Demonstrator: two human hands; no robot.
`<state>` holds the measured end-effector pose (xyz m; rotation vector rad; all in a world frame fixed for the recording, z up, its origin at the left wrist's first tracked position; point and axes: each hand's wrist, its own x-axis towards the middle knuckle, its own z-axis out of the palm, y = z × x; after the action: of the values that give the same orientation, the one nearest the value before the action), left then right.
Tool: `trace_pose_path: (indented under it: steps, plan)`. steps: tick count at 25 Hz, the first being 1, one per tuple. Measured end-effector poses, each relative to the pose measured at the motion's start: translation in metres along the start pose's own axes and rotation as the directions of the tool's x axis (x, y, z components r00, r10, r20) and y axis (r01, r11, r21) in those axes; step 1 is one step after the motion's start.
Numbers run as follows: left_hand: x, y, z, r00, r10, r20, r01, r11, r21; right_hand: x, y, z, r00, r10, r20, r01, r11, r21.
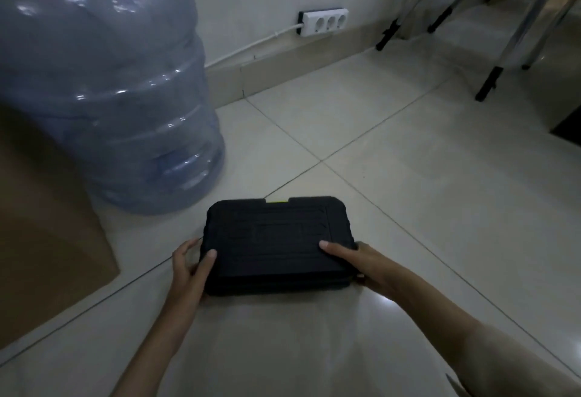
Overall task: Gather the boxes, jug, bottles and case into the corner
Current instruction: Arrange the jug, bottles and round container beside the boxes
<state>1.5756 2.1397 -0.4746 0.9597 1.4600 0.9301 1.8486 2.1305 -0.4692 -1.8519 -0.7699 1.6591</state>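
Both hands, left hand (188, 266) and right hand (361, 266), clamp the black tool case (278, 244) by its ends; next, slide it toward the water jug (103, 88) at 10 o'clock.

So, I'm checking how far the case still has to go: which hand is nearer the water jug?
Left. The left hand grips the black case's left end, just right of and below the jug; the right hand grips the far end.

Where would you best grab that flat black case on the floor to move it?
By its two short ends, one hand on each, coming from the near side. The black case lies flat and wide, too broad for one hand, and that is how the left hand and right hand hold it now, thumbs on the lid. The yellow latch faces away.
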Motion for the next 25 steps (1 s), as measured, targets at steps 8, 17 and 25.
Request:
trace_pose_path:
  steps: [8,17,25]
  plan:
    - [-0.070,-0.017,-0.080,0.972,-0.159,-0.174,0.154,0.987,-0.040,-0.002,0.003,0.077,0.973,-0.021,0.228,0.068,0.978,-0.196]
    - [-0.129,-0.056,-0.172,0.676,-0.244,-0.695,0.097,0.965,-0.245,-0.028,-0.006,0.223,0.887,0.010,0.462,0.206,0.886,-0.414]
    - [-0.139,-0.077,-0.214,0.545,-0.083,-0.834,0.099,0.995,-0.034,-0.035,-0.029,0.299,0.780,-0.023,0.626,0.305,0.887,-0.347]
